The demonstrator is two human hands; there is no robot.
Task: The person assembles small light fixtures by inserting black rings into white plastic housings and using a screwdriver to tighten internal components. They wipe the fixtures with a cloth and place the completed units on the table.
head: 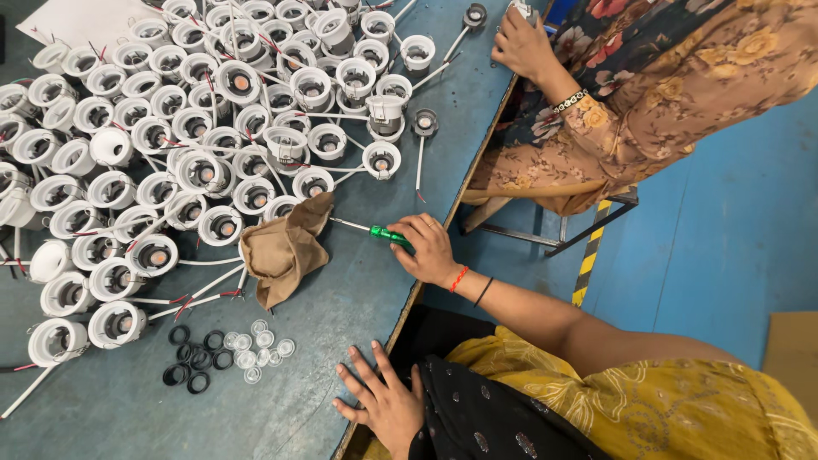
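Green-handled screwdriver (381,232) with silver shaft. Grey-blue table (358,298). White lamp housings (170,128) with red and white wires. Brown cloth (284,250). Black rings (194,358) beside clear ones (260,345). Yellow patterned sleeve (665,400); red and black wrist threads (469,284).

Bright, even overhead light, soft short shadows, sharp focus throughout (slight wide-angle bending at edges), no glare
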